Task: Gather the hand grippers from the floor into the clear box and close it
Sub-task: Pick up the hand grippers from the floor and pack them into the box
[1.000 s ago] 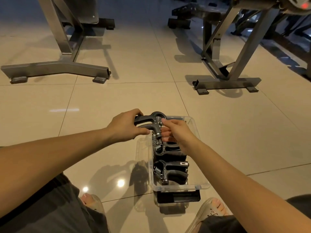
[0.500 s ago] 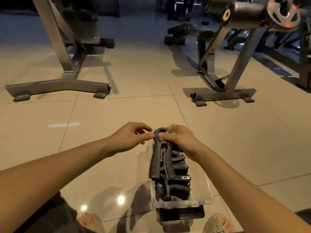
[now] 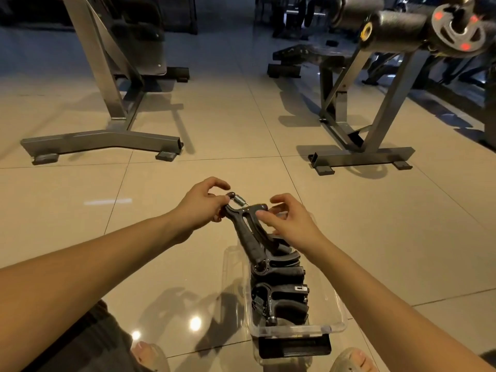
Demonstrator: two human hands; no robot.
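Note:
A black hand gripper (image 3: 248, 232) with a metal spring at its top slants over the far end of the clear box (image 3: 335, 327). My left hand (image 3: 202, 208) pinches its spring end. My right hand (image 3: 288, 220) holds the other top corner with fingertips. Its handles point down into the box, resting on several black hand grippers (image 3: 280, 294) stacked inside. The box stands on the tiled floor between my feet, with a dark part (image 3: 294, 347) showing under its near end.
Two steel gym machine bases stand on the floor ahead, one at left (image 3: 102, 142) and one at right (image 3: 359, 157). A weight plate (image 3: 456, 30) hangs at top right. My feet (image 3: 150, 355) flank the box's near end.
The gripper has turned from lying flat over the box's far end to handles pointing down, then tilted with its spring end toward my left hand. The camera has tipped up.

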